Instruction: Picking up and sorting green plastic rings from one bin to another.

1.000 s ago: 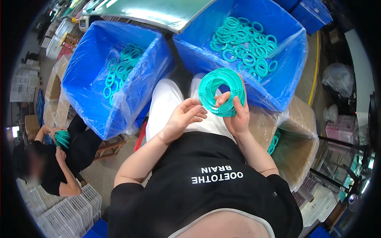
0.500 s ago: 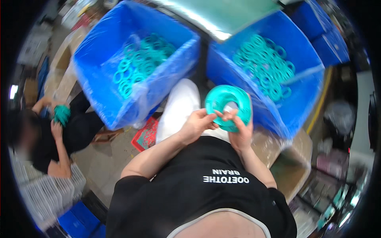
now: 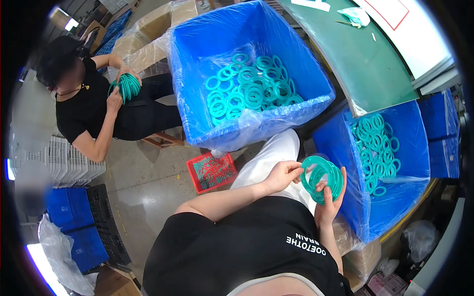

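Several green rings stand loosely stacked in front of my lap. My right hand grips their right and lower side, with its thumb inside the openings. My left hand pinches the left rim of the nearest green ring, which sits slightly apart from the others. Ahead of my knee, a large blue bin lined with clear plastic holds a heap of loose green rings. Another lined blue bin stands to the right of my hands, with more green rings inside.
At left, a seated co-worker holds a bundle of green rings. A red tray of small green and red bits lies on the floor. A green-topped table is beyond the bins. Grey crates are stacked behind the co-worker.
The view has swung, so the bins and my hands appear farther right and lower. The rings, earlier bunched together, now stand fanned, with one drawn leftward by my left hand.
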The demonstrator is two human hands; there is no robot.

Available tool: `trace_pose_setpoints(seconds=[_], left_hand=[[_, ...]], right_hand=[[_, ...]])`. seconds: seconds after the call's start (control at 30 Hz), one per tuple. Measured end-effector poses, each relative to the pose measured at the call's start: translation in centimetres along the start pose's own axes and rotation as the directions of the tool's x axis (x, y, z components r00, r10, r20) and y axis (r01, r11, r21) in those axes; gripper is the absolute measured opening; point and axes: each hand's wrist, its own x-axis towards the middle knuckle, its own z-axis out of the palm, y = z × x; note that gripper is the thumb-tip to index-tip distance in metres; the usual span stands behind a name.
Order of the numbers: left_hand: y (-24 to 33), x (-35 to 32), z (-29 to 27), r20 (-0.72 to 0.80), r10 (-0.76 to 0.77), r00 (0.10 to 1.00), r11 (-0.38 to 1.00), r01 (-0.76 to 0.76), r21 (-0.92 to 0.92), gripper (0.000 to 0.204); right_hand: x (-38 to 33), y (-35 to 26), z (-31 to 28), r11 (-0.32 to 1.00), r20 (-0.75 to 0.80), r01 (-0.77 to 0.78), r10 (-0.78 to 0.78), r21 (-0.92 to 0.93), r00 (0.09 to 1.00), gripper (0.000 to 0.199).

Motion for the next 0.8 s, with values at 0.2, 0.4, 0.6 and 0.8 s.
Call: trace_pose_setpoints(seconds=[0.2, 0.4, 0.6, 0.8], left_hand=[[2.1, -0.7, -1.9, 0.098, 0.028, 0.995, 1.000, -0.026, -0.017, 0.025], [1.5, 0.1, -2.5, 0.114, -0.112, 0.987, 0.953, 0.140, -0.269, 0.024], [5.4, -0.8, -0.1, 0.200, -0.055, 0.978, 0.998, 0.055, 0.006, 0.030], [4.6, -1.0, 0.9, 0.197, -0.022, 0.980, 0.995, 0.002, 0.104, 0.032]], right_hand=[[1.4, -0.4, -0.1, 0.909, 0.050, -0.174, 0.167, 0.378, 0.985, 0.062], [1.5, -0.5, -1.1, 0.824, 0.145, -0.225, 0.175, 0.519, 0.974, 0.058], [0.8, -0.3, -2.6, 0.875, 0.172, -0.287, 0.237, 0.389, 0.956, 0.055], [0.0, -0.5, -2.2, 0.819, 0.141, -0.322, 0.291, 0.474, 0.946, 0.059]])
